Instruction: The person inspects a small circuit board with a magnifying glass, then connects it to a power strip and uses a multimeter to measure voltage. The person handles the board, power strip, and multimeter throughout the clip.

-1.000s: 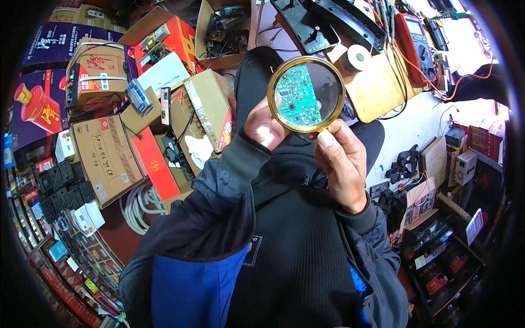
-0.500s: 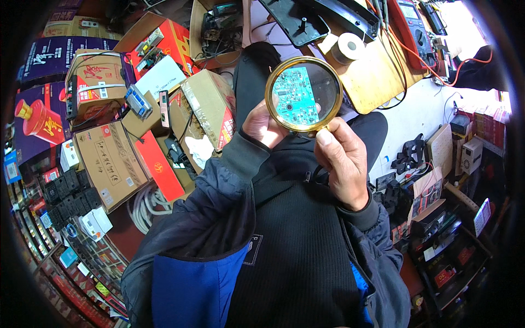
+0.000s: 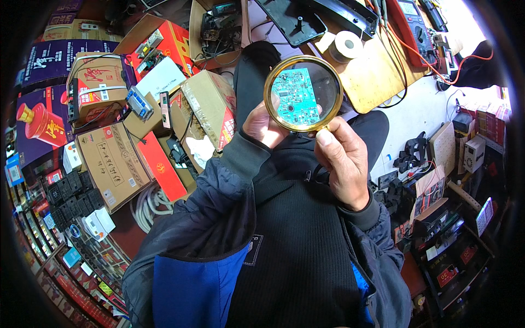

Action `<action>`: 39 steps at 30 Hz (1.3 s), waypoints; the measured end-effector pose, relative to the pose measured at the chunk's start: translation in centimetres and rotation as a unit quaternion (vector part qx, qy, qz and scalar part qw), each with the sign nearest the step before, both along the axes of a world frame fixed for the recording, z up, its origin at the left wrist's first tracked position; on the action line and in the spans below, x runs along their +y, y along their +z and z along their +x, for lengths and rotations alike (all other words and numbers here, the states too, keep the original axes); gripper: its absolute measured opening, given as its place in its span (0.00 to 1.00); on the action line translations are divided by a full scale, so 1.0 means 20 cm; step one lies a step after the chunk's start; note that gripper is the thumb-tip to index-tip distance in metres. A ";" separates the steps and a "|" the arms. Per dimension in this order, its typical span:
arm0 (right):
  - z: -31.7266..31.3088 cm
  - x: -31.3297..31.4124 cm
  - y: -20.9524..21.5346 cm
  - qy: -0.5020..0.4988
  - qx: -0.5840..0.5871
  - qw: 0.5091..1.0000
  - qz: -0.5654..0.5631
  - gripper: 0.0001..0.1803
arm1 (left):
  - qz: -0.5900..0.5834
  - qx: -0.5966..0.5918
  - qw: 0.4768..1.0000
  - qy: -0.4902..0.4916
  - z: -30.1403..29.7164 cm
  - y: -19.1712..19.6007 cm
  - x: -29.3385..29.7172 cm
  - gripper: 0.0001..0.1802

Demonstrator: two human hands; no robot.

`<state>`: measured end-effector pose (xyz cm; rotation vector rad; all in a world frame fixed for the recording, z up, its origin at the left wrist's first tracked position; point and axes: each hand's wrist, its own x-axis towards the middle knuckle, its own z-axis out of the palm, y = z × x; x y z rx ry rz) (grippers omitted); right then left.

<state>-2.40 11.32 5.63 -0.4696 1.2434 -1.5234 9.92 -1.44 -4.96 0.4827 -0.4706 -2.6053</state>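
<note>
A round magnifying glass with a brass-coloured rim (image 3: pixel 340 104) is held above my lap by my right hand (image 3: pixel 342 156), whose thumb and fingers close at the base of the rim. Through its lens shows a green circuit board (image 3: pixel 298 93) dotted with small components. My left hand (image 3: pixel 263 127) grips the board from the left side, its fingers partly hidden behind the lens and rim. The board lies beneath the glass, slightly tilted.
Cardboard boxes (image 3: pixel 114 164) and a red box (image 3: pixel 162 167) crowd the left. At the upper right a wooden board (image 3: pixel 377 82) bears a solder-like spool (image 3: pixel 346 46), a black plastic casing (image 3: pixel 292 24) and a red-cased multimeter (image 3: pixel 414 33) with cables. A black tray (image 3: pixel 456 262) lies lower right.
The circuit board has shifted slightly to the left under the lens. The magnifying glass and both hands stay in nearly the same place.
</note>
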 end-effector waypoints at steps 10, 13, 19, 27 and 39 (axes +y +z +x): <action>0.00 0.00 0.00 -0.001 0.004 1.000 0.009 0.13 | -0.014 -0.005 1.000 -0.007 0.01 -0.04 0.00 0.33; 0.01 0.00 0.00 -0.005 0.007 1.000 0.011 0.13 | -0.025 -0.002 1.000 -0.008 0.02 -0.04 -0.01 0.33; 0.01 0.00 0.00 -0.002 0.007 1.000 0.010 0.12 | -0.055 -0.004 0.998 0.010 0.00 -0.02 0.00 0.33; 0.01 0.00 0.00 0.001 0.013 1.000 0.010 0.12 | -0.073 -0.020 0.997 0.027 -0.02 0.00 -0.01 0.32; 0.00 0.00 -0.01 0.005 0.011 1.000 0.002 0.12 | -0.135 -0.075 0.983 0.099 -0.07 0.09 0.00 0.37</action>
